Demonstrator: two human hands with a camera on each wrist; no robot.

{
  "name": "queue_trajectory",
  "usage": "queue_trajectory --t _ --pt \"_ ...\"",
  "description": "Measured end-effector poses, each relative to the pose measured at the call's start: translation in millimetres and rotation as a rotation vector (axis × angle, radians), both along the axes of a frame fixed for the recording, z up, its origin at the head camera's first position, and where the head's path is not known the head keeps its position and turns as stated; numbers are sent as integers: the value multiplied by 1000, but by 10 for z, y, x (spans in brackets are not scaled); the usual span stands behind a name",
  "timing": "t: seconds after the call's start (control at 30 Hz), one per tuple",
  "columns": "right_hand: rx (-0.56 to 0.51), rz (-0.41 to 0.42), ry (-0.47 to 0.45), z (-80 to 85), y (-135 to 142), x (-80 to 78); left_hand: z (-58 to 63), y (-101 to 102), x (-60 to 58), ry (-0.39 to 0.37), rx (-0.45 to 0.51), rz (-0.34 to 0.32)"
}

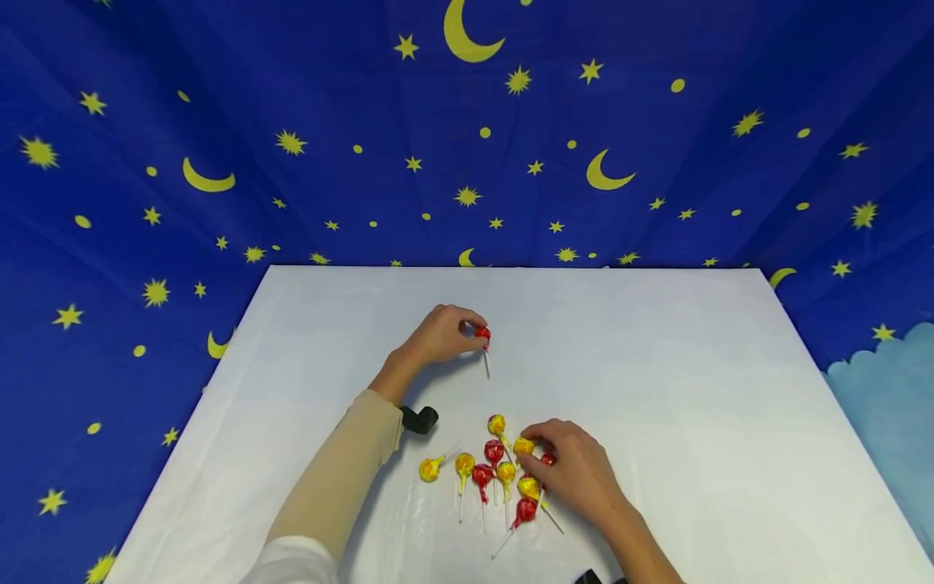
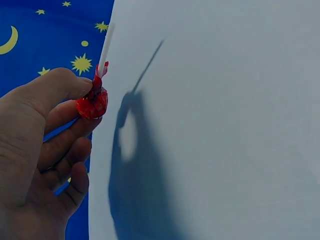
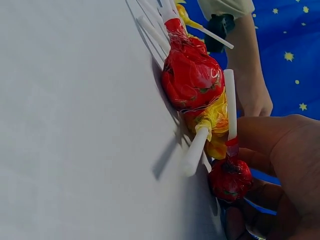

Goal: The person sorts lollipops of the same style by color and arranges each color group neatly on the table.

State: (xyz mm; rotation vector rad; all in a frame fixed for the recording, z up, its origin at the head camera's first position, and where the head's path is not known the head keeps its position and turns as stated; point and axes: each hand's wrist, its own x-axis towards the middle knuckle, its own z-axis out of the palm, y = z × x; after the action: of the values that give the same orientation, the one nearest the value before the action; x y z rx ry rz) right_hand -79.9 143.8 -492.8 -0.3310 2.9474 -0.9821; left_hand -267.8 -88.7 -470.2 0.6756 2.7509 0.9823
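Note:
My left hand (image 1: 443, 334) pinches a red-wrapped lollipop (image 1: 482, 332) by its head, above the far part of the white table. In the left wrist view, thumb and fingers grip that lollipop (image 2: 93, 104) with its white stick sticking out past them. Over the lollipop group, my right hand (image 1: 581, 470) has its thumb and index finger around a yellow lollipop (image 1: 523, 446). A red lollipop (image 3: 230, 180) lies against the right fingers, partly under the hand in the head view. Another yellow lollipop (image 1: 529, 487) and a red one (image 1: 525, 510) lie just nearer.
Several more red and yellow lollipops lie close together on the white table (image 1: 657, 349), including a yellow one (image 1: 464, 464) and a red one (image 1: 482, 475). One yellow lollipop (image 1: 430, 469) lies apart at the left. A blue star-and-moon cloth (image 1: 350, 97) surrounds the table.

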Motion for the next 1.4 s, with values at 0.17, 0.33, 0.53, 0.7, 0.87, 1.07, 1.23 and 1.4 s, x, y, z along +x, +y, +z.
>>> queue_trajectory --t 0.17,0.33,0.53,0.7,0.87,1.07,1.23,1.4 --pt "4 17 31 -10 2 9 -54 15 -91 7 14 -2" --pt "-6 15 52 -13 39 15 -12 89 -201 -7 -39 3" --pt "-11 13 35 -9 31 -13 80 145 -362 35 -83 5" --pt "-8 16 26 -9 31 -22 74 159 -444 34 -108 17" --pt "-8 14 37 -14 29 -17 63 174 -503 24 -103 14" --pt "-12 18 53 -18 13 -17 58 205 -560 22 -108 9" --pt "-10 16 60 -7 18 -30 22 257 -635 33 -126 8" --pt "-4 7 43 -16 20 -24 -13 293 -671 37 -120 15"
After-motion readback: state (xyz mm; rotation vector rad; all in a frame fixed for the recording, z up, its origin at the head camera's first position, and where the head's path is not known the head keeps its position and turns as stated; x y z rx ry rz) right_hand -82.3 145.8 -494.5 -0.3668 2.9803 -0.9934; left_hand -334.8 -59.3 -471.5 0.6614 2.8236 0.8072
